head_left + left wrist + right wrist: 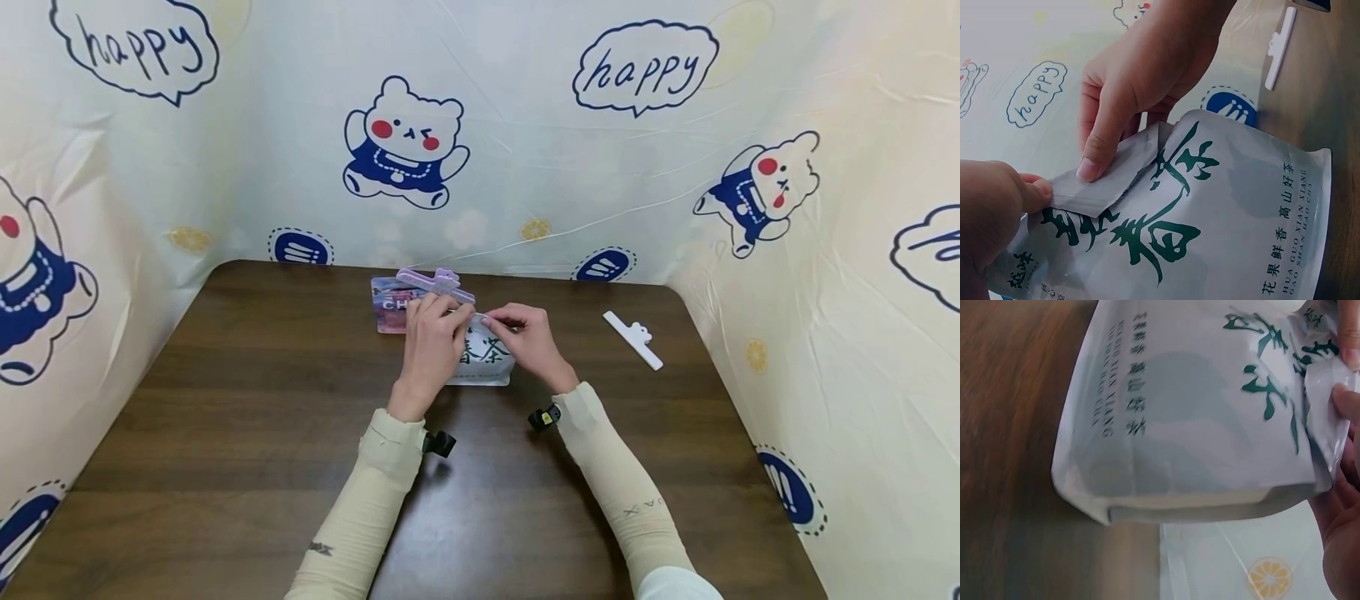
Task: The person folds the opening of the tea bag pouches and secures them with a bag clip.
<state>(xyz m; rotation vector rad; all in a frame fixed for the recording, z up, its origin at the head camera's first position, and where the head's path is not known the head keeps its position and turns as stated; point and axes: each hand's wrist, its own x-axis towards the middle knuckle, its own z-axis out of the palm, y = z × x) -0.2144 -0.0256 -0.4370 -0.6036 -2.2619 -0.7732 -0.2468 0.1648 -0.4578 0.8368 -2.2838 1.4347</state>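
A white tea bag [480, 372] with large green characters stands on the table between both hands. Its top edge is folded over toward the front, and the folded flap [1125, 172] shows pale and creased in the left wrist view. At the flap's left end, the left hand [435, 337] pinches the fold. The right hand [531, 337] grips the flap's other end, thumb [1094, 159] in front and fingers behind. In the right wrist view the bag [1172, 419] appears sideways, its flat bottom edge toward the left and both hands at the fold.
Behind the left hand is a blue and pink pouch [390, 310] with a purple sealing clip [442, 285] across its top. A white sealing clip [633, 340] lies on the brown table [262, 433] to the right. Printed curtain walls [517, 167] border the table's back and sides.
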